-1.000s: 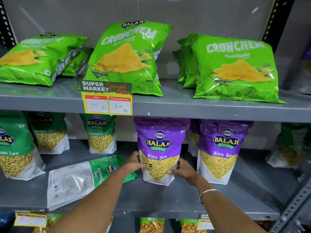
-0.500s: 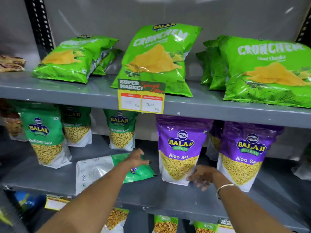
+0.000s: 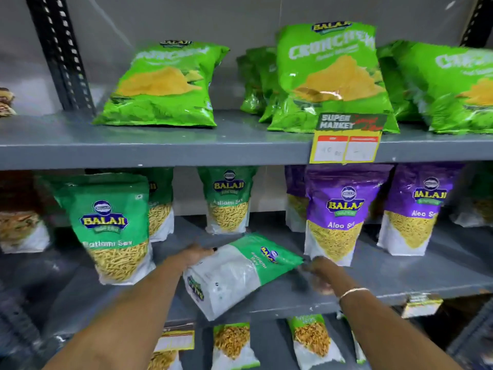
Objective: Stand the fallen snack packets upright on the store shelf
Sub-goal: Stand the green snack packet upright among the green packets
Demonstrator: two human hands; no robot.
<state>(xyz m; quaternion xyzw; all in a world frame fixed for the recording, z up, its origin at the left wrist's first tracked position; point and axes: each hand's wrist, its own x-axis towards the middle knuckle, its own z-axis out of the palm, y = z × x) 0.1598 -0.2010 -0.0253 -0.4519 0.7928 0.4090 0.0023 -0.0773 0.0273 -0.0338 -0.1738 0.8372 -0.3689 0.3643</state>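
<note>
Low in the middle of the frame, a green-and-white Ratlami Sev packet [image 3: 240, 271] lies fallen on the middle shelf [image 3: 400, 276], tilted with its white base toward the front edge. The left hand [image 3: 196, 256] presses the packet's upper-left edge; the blurred right hand [image 3: 318, 273] sits at its green top end, and I cannot tell whether it grips. The pouch looks light, soft and crinkly, with slippery film and brittle contents, so holding both side edges seems best.
</note>
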